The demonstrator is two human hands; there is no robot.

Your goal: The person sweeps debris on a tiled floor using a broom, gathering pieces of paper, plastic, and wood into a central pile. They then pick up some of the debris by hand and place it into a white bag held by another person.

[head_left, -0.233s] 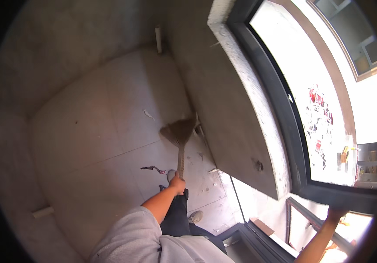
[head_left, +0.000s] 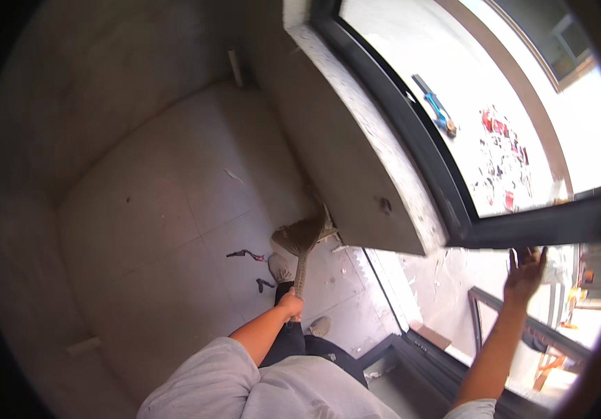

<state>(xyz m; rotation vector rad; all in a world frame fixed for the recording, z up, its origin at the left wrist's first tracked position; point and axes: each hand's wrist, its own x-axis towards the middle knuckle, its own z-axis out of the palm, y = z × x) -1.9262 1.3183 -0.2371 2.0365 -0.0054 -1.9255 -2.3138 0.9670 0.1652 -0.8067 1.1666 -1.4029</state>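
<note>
My left hand [head_left: 291,306] is wrapped round the handle of a broom [head_left: 299,236]. The brown bristles press against the floor beside the base of the low grey wall, spread toward its corner. On the right, my right hand [head_left: 526,274] is raised with its fingers apart and holds nothing. Its fingertips reach the lower edge of a dark window frame [head_left: 552,225]; whether they touch it I cannot tell. A dark crooked strip [head_left: 246,254] and a smaller dark scrap [head_left: 265,284] lie on the tiles left of the broom, close to my shoe [head_left: 281,269].
The low wall [head_left: 356,174] runs along the right of the tiled floor [head_left: 154,223]. Pipe stubs stand at the far corner [head_left: 235,68] and lower left [head_left: 83,346]. Beyond the frame lie a blue-and-black tool [head_left: 436,108] and red-and-white scraps [head_left: 506,157]. A dark sill track [head_left: 440,370] crosses the lower right.
The broom head has shifted slightly toward me and along the wall. My right hand has come off the dark frame's end, its fingers now spread. The view has turned, bringing the blue tool into sight.
</note>
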